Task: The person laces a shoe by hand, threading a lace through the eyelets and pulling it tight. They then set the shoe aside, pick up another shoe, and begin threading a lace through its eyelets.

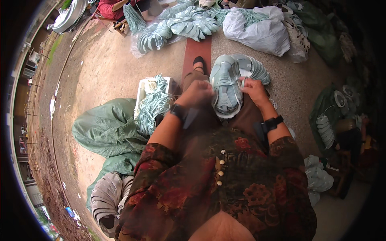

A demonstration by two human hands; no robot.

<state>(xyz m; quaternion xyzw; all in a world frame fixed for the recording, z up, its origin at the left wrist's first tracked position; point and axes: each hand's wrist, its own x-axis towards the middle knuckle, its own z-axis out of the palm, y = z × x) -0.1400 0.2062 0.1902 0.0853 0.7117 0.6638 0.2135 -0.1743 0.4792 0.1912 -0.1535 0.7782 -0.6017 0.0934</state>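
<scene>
A stack of pale blue-grey shoe uppers rests on my lap, the top one facing up with its eyelet rows and mesh showing. My left hand is at the left edge of this top upper, fingers drawn together and slightly blurred; what they hold is hard to make out. On the other side, my right hand pinches a pale shoelace close to the eyelets. More nested uppers lie just behind, at the right. To the left stands a white box heaped with pale blue laces.
Green sacks lie at my left, near a stack of beige uppers. Bundled blue uppers and a white plastic bag sit on the floor ahead. Another person sits at the far left. A dark green sack with uppers stands right.
</scene>
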